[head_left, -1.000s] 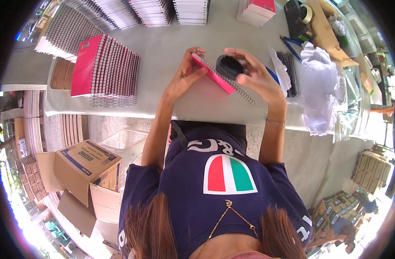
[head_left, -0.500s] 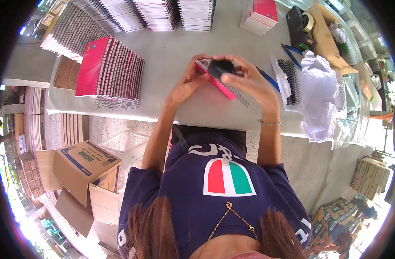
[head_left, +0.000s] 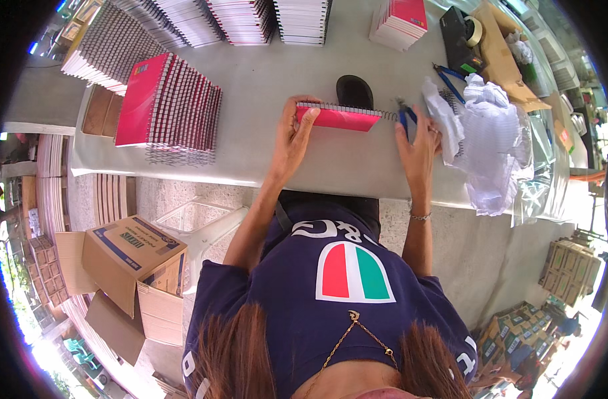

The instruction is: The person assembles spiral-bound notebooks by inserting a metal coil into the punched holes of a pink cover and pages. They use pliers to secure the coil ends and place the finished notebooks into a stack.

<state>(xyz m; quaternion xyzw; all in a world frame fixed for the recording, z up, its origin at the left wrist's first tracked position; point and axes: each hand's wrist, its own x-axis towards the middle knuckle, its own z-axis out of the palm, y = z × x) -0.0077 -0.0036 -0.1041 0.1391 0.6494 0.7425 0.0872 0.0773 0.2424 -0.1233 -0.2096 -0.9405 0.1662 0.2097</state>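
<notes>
My left hand (head_left: 295, 138) grips the left end of a red notebook (head_left: 338, 119), held on edge above the table. A spiral wire runs along its upper edge, and the wire's loose end (head_left: 389, 115) sticks out past the right corner. Just right of that end, my right hand (head_left: 420, 138) is closed around blue-handled pliers (head_left: 404, 117), their jaws pointing away from me. A black rounded object (head_left: 354, 91) lies on the table behind the notebook; its exact kind is unclear. Crumpled white paper (head_left: 444, 120) lies beside my right hand.
Stacked red spiral notebooks (head_left: 174, 110) stand at left, with more stacks (head_left: 241, 20) along the back. Further right are a red-covered pile (head_left: 398, 25), a black tape dispenser (head_left: 460, 43), a second blue-handled tool (head_left: 449, 80) and plastic wrap. An open carton (head_left: 134, 249) sits below, left.
My right hand has set the black rounded object down, moved right and taken hold of the pliers. The notebook has turned from slanting to nearly level in my left hand.
</notes>
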